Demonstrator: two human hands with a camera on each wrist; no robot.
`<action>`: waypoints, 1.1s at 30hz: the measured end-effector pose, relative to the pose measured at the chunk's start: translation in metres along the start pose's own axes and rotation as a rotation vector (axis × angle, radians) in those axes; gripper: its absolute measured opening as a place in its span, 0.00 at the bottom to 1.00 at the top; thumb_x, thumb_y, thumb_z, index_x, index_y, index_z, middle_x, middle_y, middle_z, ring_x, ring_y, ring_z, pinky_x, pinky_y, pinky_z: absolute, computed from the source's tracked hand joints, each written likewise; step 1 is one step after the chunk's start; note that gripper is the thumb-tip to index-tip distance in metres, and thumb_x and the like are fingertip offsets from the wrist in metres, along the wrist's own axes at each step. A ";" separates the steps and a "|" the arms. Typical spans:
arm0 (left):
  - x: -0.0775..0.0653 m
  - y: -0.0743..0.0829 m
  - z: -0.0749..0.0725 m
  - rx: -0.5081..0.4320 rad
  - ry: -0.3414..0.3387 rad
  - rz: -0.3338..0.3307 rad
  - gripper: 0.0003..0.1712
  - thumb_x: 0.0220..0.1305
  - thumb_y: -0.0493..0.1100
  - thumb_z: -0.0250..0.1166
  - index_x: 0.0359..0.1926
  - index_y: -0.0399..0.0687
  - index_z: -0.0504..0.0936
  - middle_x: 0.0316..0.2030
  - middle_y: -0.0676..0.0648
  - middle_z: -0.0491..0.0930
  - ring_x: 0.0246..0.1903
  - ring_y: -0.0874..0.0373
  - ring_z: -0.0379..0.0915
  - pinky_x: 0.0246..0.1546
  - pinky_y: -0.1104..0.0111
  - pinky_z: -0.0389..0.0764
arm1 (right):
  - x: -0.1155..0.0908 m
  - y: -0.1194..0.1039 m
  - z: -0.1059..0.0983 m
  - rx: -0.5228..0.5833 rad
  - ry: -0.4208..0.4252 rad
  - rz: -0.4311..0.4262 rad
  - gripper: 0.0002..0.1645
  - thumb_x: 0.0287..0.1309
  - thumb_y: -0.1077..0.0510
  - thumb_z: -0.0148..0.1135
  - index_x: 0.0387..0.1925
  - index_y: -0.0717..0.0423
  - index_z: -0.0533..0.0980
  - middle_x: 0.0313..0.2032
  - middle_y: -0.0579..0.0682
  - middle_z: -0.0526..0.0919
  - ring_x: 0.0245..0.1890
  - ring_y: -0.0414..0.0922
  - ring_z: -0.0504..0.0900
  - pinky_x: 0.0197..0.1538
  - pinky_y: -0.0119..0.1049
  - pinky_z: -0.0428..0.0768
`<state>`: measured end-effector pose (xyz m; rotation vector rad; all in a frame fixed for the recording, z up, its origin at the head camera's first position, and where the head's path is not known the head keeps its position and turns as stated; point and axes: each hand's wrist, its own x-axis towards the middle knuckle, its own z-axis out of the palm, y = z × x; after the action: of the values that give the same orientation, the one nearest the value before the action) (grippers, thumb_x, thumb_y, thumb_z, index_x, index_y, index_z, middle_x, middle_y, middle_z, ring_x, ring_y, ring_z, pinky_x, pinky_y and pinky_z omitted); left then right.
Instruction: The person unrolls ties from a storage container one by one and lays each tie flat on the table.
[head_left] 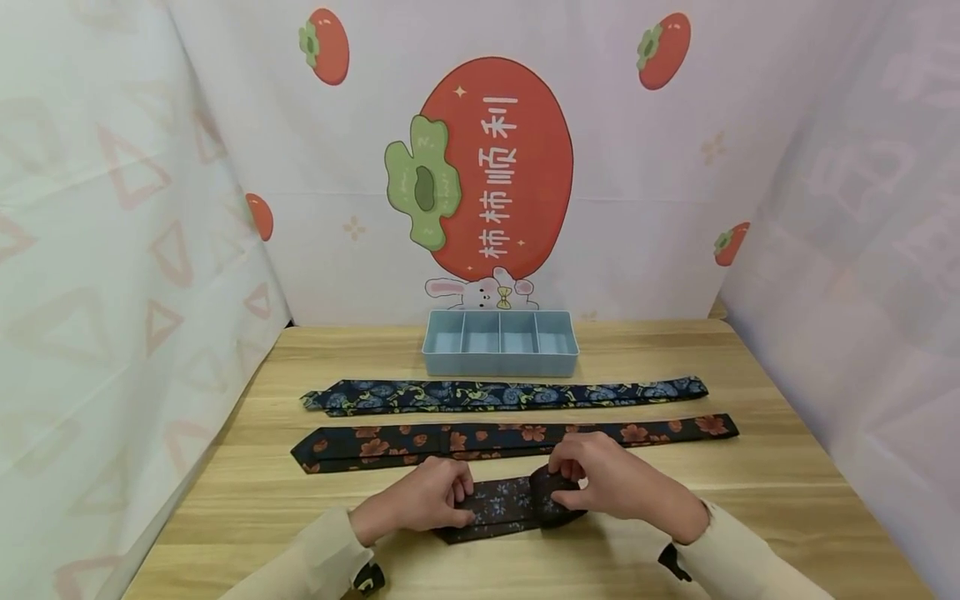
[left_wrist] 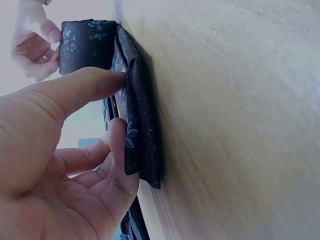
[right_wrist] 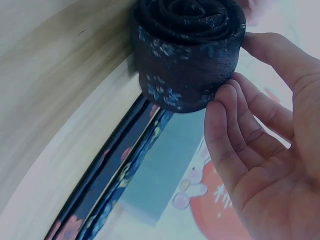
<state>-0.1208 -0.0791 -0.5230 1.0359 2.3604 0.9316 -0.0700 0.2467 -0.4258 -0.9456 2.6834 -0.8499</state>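
Note:
A dark necktie with small blue flowers lies partly flat on the table, its right part wound into a roll. In the right wrist view the spiral of the roll shows at its top. My right hand holds this roll at its outer side, thumb on one edge and fingertips on the other. At the pointed left end, my left hand pinches the flat part across its width. The left wrist view shows the left thumb on one edge and curled fingers at the other.
Behind the hands lies a dark necktie with orange flowers, stretched lengthwise. Farther back is a navy necktie with a blue and yellow pattern. A light blue box with several compartments stands at the table's back, before a printed cloth.

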 end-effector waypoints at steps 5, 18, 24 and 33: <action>0.005 -0.019 0.006 0.000 -0.004 0.037 0.18 0.66 0.58 0.75 0.45 0.53 0.83 0.34 0.60 0.81 0.31 0.72 0.76 0.31 0.74 0.81 | -0.011 0.012 -0.005 0.006 -0.006 0.031 0.10 0.63 0.54 0.76 0.43 0.48 0.84 0.36 0.38 0.83 0.33 0.33 0.80 0.37 0.31 0.82; -0.004 0.019 -0.007 0.028 -0.014 -0.024 0.12 0.67 0.49 0.74 0.44 0.50 0.83 0.33 0.58 0.80 0.30 0.71 0.74 0.32 0.73 0.79 | -0.028 0.027 -0.013 -0.030 -0.004 0.044 0.11 0.61 0.55 0.77 0.43 0.50 0.84 0.39 0.41 0.87 0.36 0.35 0.84 0.39 0.33 0.86; -0.005 0.030 -0.011 -0.009 -0.022 -0.081 0.13 0.63 0.47 0.78 0.42 0.50 0.83 0.32 0.58 0.80 0.29 0.71 0.74 0.33 0.74 0.79 | -0.019 0.014 -0.019 -0.048 -0.031 0.024 0.15 0.59 0.55 0.79 0.48 0.48 0.85 0.42 0.40 0.87 0.40 0.35 0.86 0.43 0.38 0.88; 0.003 -0.013 0.006 0.048 -0.010 0.000 0.14 0.68 0.55 0.73 0.45 0.54 0.82 0.33 0.60 0.80 0.30 0.70 0.74 0.30 0.71 0.79 | 0.006 -0.005 -0.006 -0.014 -0.116 -0.027 0.16 0.59 0.59 0.78 0.50 0.53 0.86 0.44 0.45 0.88 0.41 0.34 0.83 0.43 0.32 0.85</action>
<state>-0.1254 -0.0805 -0.5368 1.0565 2.3857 0.8722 -0.0741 0.2431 -0.4177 -1.0044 2.5873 -0.7575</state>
